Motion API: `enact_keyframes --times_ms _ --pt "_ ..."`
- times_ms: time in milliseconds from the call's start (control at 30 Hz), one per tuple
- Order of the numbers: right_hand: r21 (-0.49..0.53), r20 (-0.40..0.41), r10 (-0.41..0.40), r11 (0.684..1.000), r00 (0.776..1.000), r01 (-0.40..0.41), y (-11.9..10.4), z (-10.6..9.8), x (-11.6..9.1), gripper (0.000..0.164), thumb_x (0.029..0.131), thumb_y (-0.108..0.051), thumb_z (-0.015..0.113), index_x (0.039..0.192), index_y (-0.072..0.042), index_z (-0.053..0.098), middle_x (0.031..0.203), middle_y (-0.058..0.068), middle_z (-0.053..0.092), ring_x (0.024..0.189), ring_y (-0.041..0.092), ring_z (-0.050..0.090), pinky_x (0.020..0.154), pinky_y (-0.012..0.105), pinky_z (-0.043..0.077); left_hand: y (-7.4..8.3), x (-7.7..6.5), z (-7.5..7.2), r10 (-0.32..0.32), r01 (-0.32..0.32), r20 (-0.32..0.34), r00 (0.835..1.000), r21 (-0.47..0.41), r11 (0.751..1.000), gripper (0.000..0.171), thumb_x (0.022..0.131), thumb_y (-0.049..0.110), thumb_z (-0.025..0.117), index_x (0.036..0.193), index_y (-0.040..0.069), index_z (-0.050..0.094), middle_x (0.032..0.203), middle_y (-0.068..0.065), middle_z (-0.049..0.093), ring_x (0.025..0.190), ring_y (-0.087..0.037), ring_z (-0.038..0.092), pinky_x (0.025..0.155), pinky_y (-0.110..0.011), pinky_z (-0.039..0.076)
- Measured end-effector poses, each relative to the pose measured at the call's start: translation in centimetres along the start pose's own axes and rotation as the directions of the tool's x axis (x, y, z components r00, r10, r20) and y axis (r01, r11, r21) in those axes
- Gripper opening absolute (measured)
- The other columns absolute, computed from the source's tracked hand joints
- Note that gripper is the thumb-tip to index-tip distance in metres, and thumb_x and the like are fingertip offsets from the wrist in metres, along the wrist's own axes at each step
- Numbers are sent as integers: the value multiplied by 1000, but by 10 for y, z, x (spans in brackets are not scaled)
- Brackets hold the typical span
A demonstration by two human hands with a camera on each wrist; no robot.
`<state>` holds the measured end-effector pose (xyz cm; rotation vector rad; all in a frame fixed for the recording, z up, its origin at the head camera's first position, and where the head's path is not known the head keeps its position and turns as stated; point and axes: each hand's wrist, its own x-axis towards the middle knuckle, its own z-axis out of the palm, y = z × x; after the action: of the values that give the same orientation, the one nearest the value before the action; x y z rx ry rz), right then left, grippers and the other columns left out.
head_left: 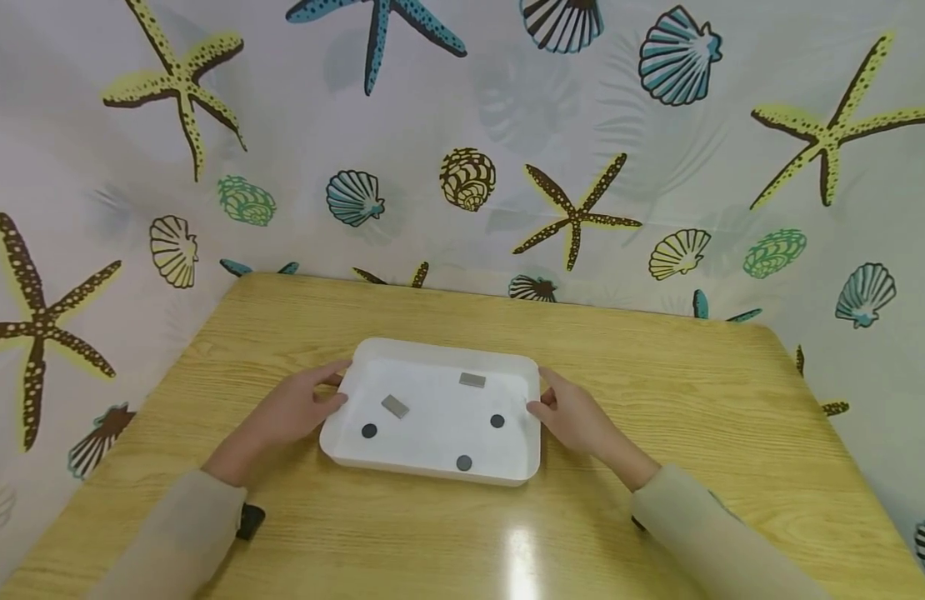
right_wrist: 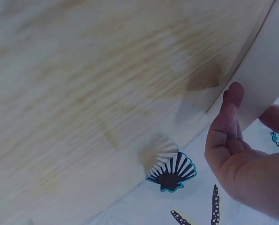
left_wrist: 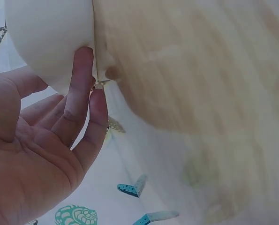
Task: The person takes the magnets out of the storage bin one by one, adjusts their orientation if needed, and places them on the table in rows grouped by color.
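A white shallow tray [head_left: 432, 429] with rounded corners sits on the wooden table, a little tilted in the head view. Two grey rectangular pieces [head_left: 472, 380] and three dark round discs [head_left: 464, 462] lie spread over its floor. At the tray's left end my left hand [head_left: 290, 408] grips the side, thumb near the rim and fingers along the outer wall [left_wrist: 55, 37]. My right hand [head_left: 578, 417] holds the opposite end, its thumb at the rim and its fingers against the outside wall [right_wrist: 263, 70].
The wooden table [head_left: 695, 400] spreads out on all sides of the tray. A white cloth [head_left: 432, 108] printed with starfish and shells hangs behind the table and along its sides. Dark wrist straps [head_left: 250, 521] show below the sleeves.
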<state>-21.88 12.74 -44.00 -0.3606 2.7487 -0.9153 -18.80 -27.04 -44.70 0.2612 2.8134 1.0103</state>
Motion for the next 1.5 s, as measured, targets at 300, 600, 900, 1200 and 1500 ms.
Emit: enact_keyframes --times_ms 300,600,900,1200,1500 --pt "2 15 10 1000 1000 -10 -6 3 16 67 103 -22 65 159 0 35 110 13 70 87 18 61 81 32 53 -7 3 -6 -19 19 -19 1000 -16 1000 56 105 16 57 157 2 40 140 -31 59 120 -45 64 98 -54 55" --pt "18 30 25 1000 999 -26 -11 3 23 68 103 -23 64 160 -2 33 111 13 70 83 17 61 74 28 52 -12 7 -10 -38 37 -5 999 -47 998 57 106 18 57 158 2 38 143 -31 57 124 -46 60 101 -55 52" --pt "11 38 15 1000 999 -16 -13 2 25 69 103 -23 64 160 0 32 114 15 70 82 17 62 71 27 52 -12 6 -10 -45 45 2 999 -65 997 59 107 19 56 160 3 35 143 -31 57 127 -47 58 103 -57 50" --pt "-77 -43 -29 997 999 26 -19 -3 23 63 102 -27 67 154 -2 44 121 15 70 99 24 69 81 36 57 -12 7 -9 -67 67 1 998 -61 996 59 107 21 55 160 6 35 145 -31 55 129 -48 56 104 -59 49" --pt "-199 -157 -197 966 968 164 -39 -8 18 44 97 -26 73 135 -4 66 133 16 67 118 32 67 98 47 55 -14 8 -12 -88 91 37 995 -72 993 61 107 25 55 162 8 33 145 -31 54 132 -50 55 102 -55 53"
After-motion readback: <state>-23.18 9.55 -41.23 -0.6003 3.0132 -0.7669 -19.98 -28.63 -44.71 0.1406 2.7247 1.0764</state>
